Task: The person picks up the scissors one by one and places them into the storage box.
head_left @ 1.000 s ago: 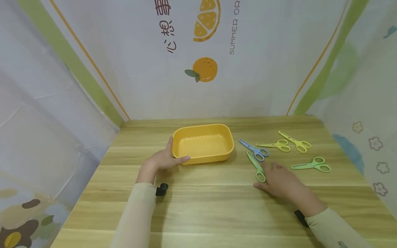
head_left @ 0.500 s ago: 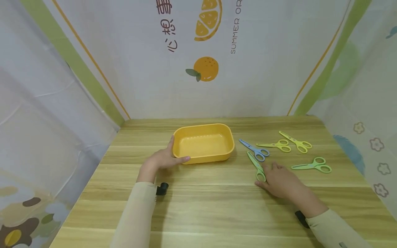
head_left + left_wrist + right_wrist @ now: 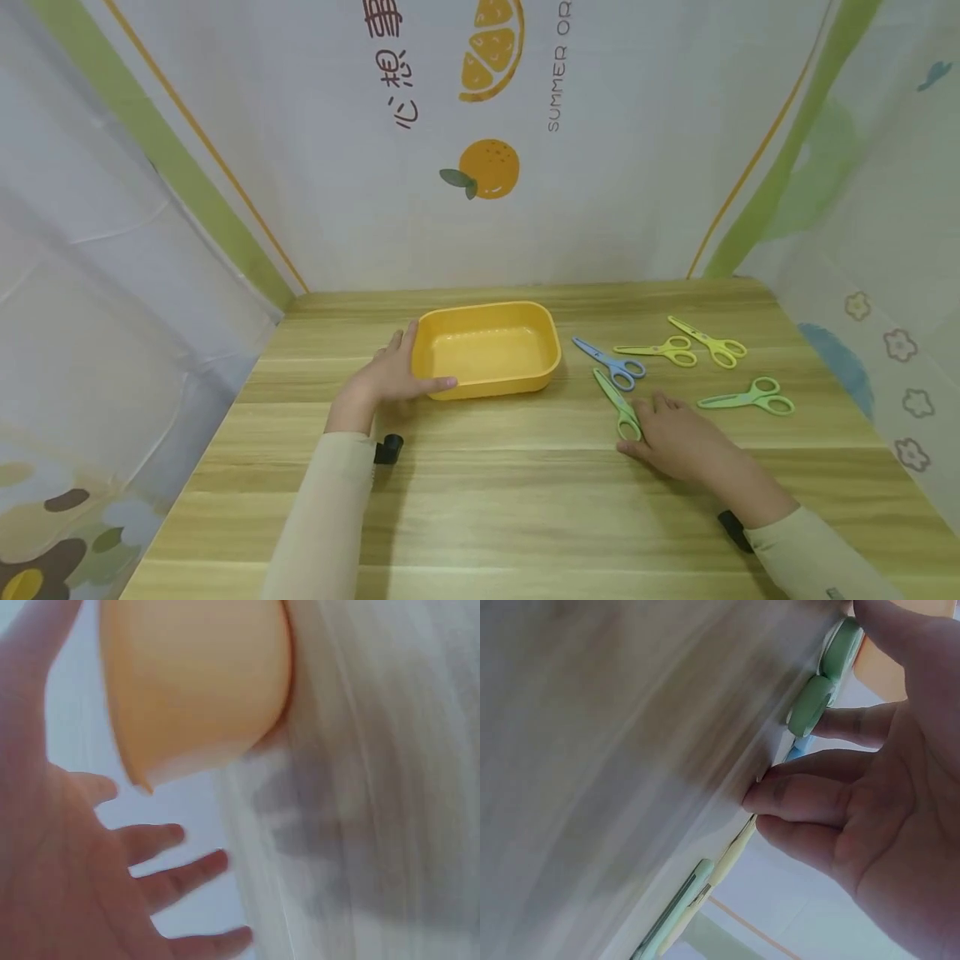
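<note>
My left hand is at the left end of a yellow rectangular box, its thumb by the front rim. In the left wrist view its fingers are spread and fairly straight, apart from the box wall. My right hand rests low over the table beside green scissors, which lie flat, blades pointing away. One handle loop lies between thumb and forefinger; the hand hides part of the other. The right wrist view has the forefinger straight against the green handle and the other fingertips at the tabletop.
Blue scissors lie just beyond the green pair. Two yellow pairs, the nearer yellow scissors among them, and a second green pair of scissors lie farther right. Printed cloth hangs behind the wooden table.
My left fingers have spread apart and shifted slightly off the box's end. My right hand keeps nearly the same place by the green scissors. The head view has shifted a little.
</note>
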Demonstrator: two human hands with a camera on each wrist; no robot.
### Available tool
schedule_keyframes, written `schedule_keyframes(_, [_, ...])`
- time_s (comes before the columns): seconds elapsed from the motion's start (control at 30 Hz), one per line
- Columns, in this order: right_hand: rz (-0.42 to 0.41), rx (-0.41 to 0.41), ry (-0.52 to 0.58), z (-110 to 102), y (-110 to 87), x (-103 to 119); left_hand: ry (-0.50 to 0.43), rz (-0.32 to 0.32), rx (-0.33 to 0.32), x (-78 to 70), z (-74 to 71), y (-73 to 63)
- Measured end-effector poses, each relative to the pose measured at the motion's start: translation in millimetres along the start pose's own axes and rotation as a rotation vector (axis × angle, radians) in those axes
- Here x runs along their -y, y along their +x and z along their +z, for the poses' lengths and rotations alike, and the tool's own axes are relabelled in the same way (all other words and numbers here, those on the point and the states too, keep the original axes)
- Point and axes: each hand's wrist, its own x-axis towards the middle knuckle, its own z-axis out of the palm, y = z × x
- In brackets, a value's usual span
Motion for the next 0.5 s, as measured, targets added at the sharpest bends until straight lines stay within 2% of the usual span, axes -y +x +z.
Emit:
schedule_keyframes(0.17, [-0.006, -0.018, 0.004, 0, 0.2, -2, 0.036, 0.029, -0.003, 0.6, -2.0, 7.5])
schedule_keyframes(0.5, [-0.035, -0.043, -0.027, -2, 0.7, -3, -0.019, 0.087, 0.031, 4.9, 1.1, 18.6])
